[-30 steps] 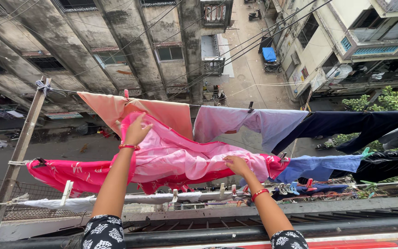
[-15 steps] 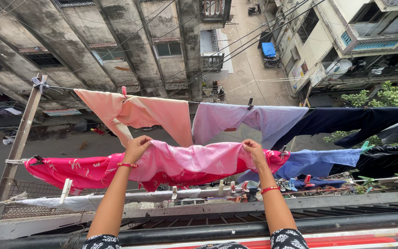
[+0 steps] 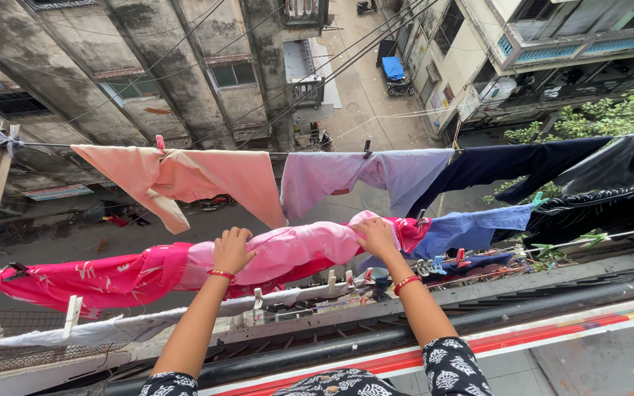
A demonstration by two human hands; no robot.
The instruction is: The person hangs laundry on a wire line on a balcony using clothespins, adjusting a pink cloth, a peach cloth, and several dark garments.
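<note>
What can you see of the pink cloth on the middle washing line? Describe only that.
The pink cloth is thin, soft-looking fabric, pale pink on the bunched upper fold and deep pink with faint pale motifs toward its left end. It lies draped lengthwise over the middle line, sagging and creased. The left hand and the right hand each grip its top fold. Its right end meets a blue garment. A pale clothes peg hangs on the nearer line below.

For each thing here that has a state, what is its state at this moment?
Left hand: closed on the pink cloth.
Right hand: closed on the pink cloth.
Pink cloth: draped over the line, bunched.
Peach garment: hanging, pegged.
Lilac shirt: hanging, pegged.
</note>
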